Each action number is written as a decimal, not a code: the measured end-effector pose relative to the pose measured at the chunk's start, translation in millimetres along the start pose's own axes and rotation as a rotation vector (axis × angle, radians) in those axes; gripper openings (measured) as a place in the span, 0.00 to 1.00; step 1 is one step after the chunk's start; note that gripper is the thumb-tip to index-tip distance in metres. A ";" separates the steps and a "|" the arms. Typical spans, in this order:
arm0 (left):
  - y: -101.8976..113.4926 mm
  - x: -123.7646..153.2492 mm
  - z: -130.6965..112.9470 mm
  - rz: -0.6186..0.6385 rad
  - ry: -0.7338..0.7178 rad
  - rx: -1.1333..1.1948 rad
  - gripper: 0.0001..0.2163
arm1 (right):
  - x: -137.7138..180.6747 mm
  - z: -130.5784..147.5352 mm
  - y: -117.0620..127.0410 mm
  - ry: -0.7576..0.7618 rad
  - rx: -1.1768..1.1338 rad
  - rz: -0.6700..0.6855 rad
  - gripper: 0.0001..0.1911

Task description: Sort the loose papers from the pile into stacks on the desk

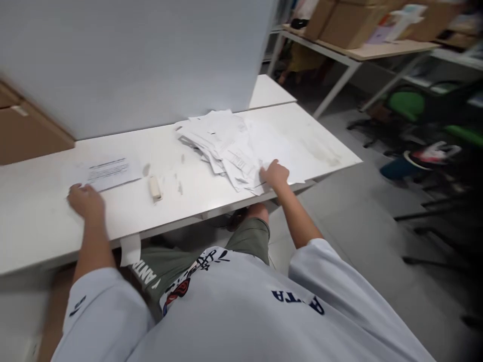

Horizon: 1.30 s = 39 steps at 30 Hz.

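Note:
My left hand [87,200] rests at the near left corner of a neat stack of printed sheets [109,172]. Its fingers are curled, and what they hold, if anything, is hidden. At the right edge of a messy pile of printed papers [222,146], my right hand [275,174] has its fingers closed on a white sheet [269,143]. The pile's papers overlap and fan out at different angles. Between the two lots of paper lies a small off-white block [154,188] of a kind I cannot make out.
A white table [169,211] with grey smudges runs across in front of me, against a grey partition [132,60]. A cardboard box [30,125] stands at the left. Beyond, on the right, are another table with boxes [347,22], green-seated chairs [407,104] and a blue bin [402,166].

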<state>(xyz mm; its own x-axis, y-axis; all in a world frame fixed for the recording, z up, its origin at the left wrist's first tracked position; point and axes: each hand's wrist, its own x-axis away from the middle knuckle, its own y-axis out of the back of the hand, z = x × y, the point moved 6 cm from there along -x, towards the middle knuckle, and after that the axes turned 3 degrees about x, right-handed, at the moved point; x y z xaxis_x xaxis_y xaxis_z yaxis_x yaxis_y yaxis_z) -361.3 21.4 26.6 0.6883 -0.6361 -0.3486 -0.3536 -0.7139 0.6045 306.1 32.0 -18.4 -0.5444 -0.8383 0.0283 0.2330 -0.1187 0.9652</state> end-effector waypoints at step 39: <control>-29.5 363.5 -15.9 0.638 1.050 1.152 0.14 | 194.4 -31.3 -70.7 0.154 -0.707 0.184 0.28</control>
<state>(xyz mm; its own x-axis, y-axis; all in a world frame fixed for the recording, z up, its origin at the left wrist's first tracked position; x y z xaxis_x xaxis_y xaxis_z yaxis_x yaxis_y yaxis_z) -90.6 -184.0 -106.6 0.1897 -0.7700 0.6092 -0.6423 -0.5666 -0.5161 209.1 -139.2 -89.2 -0.3401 -0.9365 0.0861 0.8003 -0.2401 0.5494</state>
